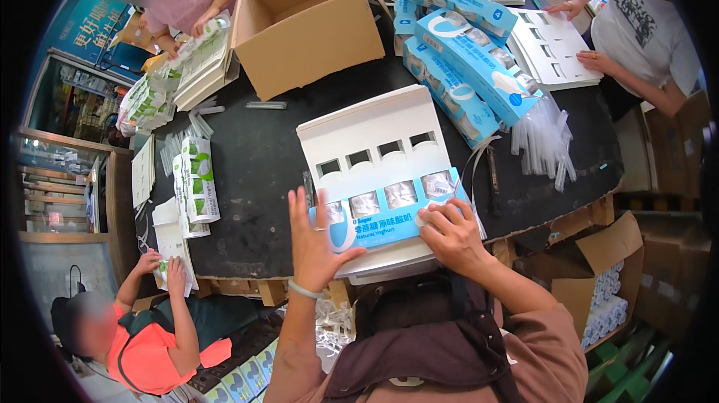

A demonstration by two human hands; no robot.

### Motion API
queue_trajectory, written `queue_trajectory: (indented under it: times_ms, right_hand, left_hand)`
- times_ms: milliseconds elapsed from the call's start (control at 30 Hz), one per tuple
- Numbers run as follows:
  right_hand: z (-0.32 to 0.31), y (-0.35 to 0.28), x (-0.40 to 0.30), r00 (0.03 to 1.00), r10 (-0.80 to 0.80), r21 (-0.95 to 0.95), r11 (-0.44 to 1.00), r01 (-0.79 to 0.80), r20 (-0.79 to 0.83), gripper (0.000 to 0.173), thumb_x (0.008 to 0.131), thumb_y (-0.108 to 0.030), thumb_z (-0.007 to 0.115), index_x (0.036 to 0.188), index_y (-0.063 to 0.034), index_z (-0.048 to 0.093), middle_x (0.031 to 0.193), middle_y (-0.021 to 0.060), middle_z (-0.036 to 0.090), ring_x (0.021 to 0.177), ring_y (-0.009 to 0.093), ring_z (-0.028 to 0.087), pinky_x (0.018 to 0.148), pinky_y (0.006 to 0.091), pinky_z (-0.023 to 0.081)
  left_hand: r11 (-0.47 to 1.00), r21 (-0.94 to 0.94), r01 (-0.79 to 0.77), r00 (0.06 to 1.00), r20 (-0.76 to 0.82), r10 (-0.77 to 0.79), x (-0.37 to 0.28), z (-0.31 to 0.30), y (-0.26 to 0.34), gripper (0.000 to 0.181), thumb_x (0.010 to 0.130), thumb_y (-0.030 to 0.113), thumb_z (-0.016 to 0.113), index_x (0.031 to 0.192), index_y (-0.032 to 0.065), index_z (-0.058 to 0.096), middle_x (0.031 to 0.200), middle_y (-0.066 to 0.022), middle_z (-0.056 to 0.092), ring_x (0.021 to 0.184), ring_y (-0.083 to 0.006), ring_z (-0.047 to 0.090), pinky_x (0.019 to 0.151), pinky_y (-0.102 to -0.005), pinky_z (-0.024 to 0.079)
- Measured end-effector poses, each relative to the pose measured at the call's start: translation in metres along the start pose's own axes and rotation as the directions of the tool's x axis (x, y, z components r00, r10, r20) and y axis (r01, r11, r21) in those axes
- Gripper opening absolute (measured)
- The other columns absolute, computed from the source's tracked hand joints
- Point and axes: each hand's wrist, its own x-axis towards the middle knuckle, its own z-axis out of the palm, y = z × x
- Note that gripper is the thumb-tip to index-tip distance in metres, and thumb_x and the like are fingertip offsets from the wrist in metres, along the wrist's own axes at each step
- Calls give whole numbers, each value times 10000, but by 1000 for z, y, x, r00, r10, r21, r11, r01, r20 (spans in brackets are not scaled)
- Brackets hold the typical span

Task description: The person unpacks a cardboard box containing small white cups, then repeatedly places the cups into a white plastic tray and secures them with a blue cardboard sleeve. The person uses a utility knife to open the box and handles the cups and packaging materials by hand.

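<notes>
In front of me a blue natural yoghurt carton (387, 230) lies on a stack of unfolded white carton blanks (373, 127). Four-sided windows along the carton show silvery wrapped packs (400, 194). My left hand (317, 251) is at its left end, fingers spread, holding nothing; whether it touches the carton is unclear. Curled over the right end are the fingers of my right hand (458, 237), gripping there, with the thumb hidden. A thin pale strip (459, 183) shows just above those fingers.
Filled blue cartons (477, 60) are piled beyond my right hand, beside loose clear straws (542, 139). A large cardboard box (314, 38) stands at the far side. Green-and-white cartons (198, 181) lie left. Co-workers handle cartons and blanks (553, 49) around the black table (253, 150).
</notes>
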Motion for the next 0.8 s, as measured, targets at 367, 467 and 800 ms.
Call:
queue_trajectory:
  times_ms: [367,467,800]
  right_hand:
    - [2,106,-34,604,743,10,633,-774,-288,340,848,-286,706,1089,-57,634,946,100,621,907,293,581,759,406,472]
    - [39,134,-56,634,738,-256,583,-771,-230,409,817,-307,739,1078,-38,576,960,101,596,926,311,573,782,431,468]
    - [-35,57,-57,734,678,377,689,-620,-31,292,851,-217,696,1077,-74,578,941,144,652,865,356,632,764,400,463]
  left_hand:
    - [915,-4,-405,838,398,372,18,31,23,820,794,391,736,1510,345,338,1597,-121,235,1468,-301,239,1135,-569,217]
    - [906,-17,-423,835,382,397,21,34,26,813,786,378,744,1501,346,357,1596,-125,237,1459,-301,253,1127,-569,227]
    - [919,-5,-395,857,359,371,15,33,23,783,796,381,732,1493,343,377,1596,-123,238,1454,-302,261,1120,-576,234]
